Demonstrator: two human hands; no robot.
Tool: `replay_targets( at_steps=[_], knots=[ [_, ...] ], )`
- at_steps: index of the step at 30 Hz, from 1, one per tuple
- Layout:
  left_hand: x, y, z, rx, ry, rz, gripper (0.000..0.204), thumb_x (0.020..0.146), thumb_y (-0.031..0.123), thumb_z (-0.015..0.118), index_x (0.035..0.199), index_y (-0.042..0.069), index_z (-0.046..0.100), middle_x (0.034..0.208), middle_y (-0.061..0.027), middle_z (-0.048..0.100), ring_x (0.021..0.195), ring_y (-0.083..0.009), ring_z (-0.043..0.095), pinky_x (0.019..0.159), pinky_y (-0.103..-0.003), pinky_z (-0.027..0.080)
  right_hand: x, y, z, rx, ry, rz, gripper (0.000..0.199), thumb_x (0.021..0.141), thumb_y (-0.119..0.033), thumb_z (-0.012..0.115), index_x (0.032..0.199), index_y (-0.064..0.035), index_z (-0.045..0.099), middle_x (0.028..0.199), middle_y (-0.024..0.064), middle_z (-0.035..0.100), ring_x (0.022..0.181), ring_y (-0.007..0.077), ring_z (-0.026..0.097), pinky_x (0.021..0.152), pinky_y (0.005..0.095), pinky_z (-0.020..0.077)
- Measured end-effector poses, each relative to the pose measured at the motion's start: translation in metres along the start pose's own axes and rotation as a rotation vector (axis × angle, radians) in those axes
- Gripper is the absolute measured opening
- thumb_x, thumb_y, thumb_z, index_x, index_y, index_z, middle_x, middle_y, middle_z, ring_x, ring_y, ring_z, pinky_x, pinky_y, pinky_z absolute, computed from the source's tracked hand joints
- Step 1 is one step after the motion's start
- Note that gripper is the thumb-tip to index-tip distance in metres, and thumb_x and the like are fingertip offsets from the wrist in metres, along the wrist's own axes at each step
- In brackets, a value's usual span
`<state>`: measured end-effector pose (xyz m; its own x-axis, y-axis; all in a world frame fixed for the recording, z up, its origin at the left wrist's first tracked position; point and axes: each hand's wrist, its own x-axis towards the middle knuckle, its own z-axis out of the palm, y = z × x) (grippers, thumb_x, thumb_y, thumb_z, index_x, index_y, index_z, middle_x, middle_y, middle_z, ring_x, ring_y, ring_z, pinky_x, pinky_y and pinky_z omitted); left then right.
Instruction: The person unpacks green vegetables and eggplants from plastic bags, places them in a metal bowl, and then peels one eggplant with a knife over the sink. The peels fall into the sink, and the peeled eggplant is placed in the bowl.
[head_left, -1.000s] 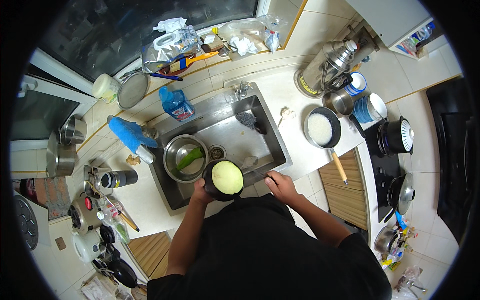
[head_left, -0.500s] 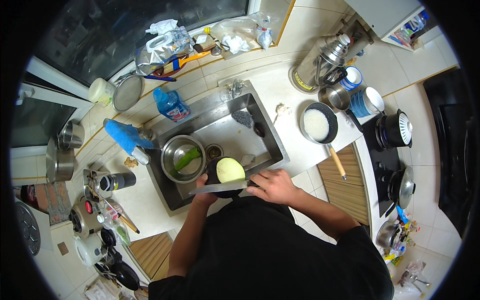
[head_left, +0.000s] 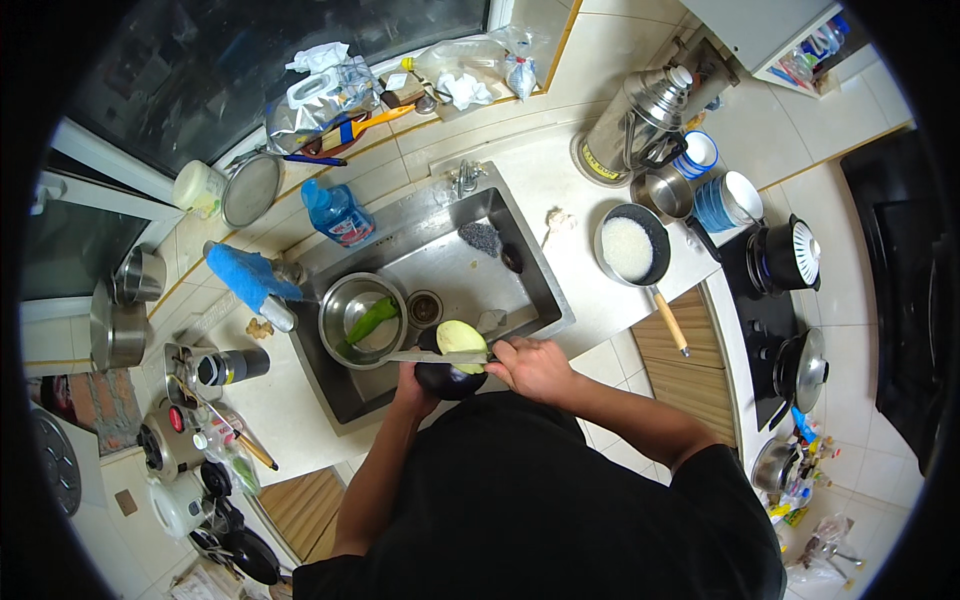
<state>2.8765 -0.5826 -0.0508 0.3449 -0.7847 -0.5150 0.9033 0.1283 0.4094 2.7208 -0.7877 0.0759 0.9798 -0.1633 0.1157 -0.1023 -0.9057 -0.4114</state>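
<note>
My left hand [head_left: 414,388] is wrapped round the left side of a dark purple eggplant [head_left: 447,380], held over the sink's near edge. A pale, peeled face shows on its upper side. With my right hand [head_left: 532,368] I grip the handle of a kitchen knife [head_left: 425,357], its blade pointing left and lying across the pale face. Just beyond, a steel bowl [head_left: 330,312] with a long green pepper [head_left: 374,320] in it stands in the sink [head_left: 440,262]. The left fingers are partly hidden behind the eggplant.
A dark scouring pad [head_left: 481,238] lies in the sink near the faucet [head_left: 467,178]. Behind it stands a blue bottle [head_left: 338,212]. On the right counter are a pan of white rice [head_left: 629,249], a large steel flask [head_left: 630,130] and stacked bowls [head_left: 728,200].
The knife has moved up and away from me, from the eggplant's near side onto its pale face. The eggplant has tilted, showing more dark skin towards me.
</note>
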Motion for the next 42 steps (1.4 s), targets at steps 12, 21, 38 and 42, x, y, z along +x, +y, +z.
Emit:
replay_targets(
  at_steps=[12, 21, 38, 42],
  knots=[
    [-0.015, 0.008, 0.039, 0.133, 0.064, -0.062, 0.065, 0.097, 0.058, 0.04, 0.136, 0.008, 0.052, 0.123, -0.0136, 0.066, 0.106, -0.0301, 0.068, 0.079, -0.049, 0.059, -0.008, 0.016, 0.049, -0.045, -0.054, 0.165, 0.039, 0.102, -0.044, 0.052, 0.091, -0.0069, 0.056, 0.07, 0.0151, 0.065, 0.06, 0.0317, 0.068, 0.053, 0.0416, 0.0534],
    [-0.003, 0.006, 0.016, 0.168, 0.159, 0.109, 0.059, 0.09, 0.042, 0.058, 0.134, 0.005, 0.05, 0.124, -0.0163, 0.062, 0.107, -0.0307, 0.067, 0.085, -0.049, 0.058, 0.001, 0.074, 0.1, -0.13, -0.523, 0.597, 0.049, 0.107, -0.046, 0.038, 0.104, -0.0043, 0.065, 0.095, 0.0192, 0.074, 0.087, 0.0352, 0.074, 0.073, 0.0481, 0.0574],
    [-0.022, 0.024, 0.013, 0.021, 0.024, 0.346, 0.086, 0.079, 0.039, 0.074, 0.148, 0.006, 0.036, 0.139, -0.0163, 0.054, 0.13, -0.033, 0.054, 0.11, -0.048, 0.045, -0.038, 0.143, 0.081, 0.269, 0.195, 0.911, 0.048, 0.093, -0.045, 0.069, 0.106, -0.001, 0.058, 0.08, 0.0176, 0.068, 0.075, 0.035, 0.068, 0.07, 0.0458, 0.0542],
    [-0.032, 0.049, 0.038, 0.736, 0.163, 0.606, 0.09, 0.069, 0.015, 0.088, 0.147, 0.004, 0.043, 0.137, -0.0123, 0.057, 0.125, -0.0244, 0.056, 0.108, -0.04, 0.045, 0.001, 0.103, 0.068, 1.217, -0.053, 1.06, 0.051, 0.09, -0.047, 0.075, 0.105, -0.0019, 0.055, 0.078, 0.0063, 0.06, 0.07, 0.02, 0.064, 0.059, 0.036, 0.0556]
  ],
)
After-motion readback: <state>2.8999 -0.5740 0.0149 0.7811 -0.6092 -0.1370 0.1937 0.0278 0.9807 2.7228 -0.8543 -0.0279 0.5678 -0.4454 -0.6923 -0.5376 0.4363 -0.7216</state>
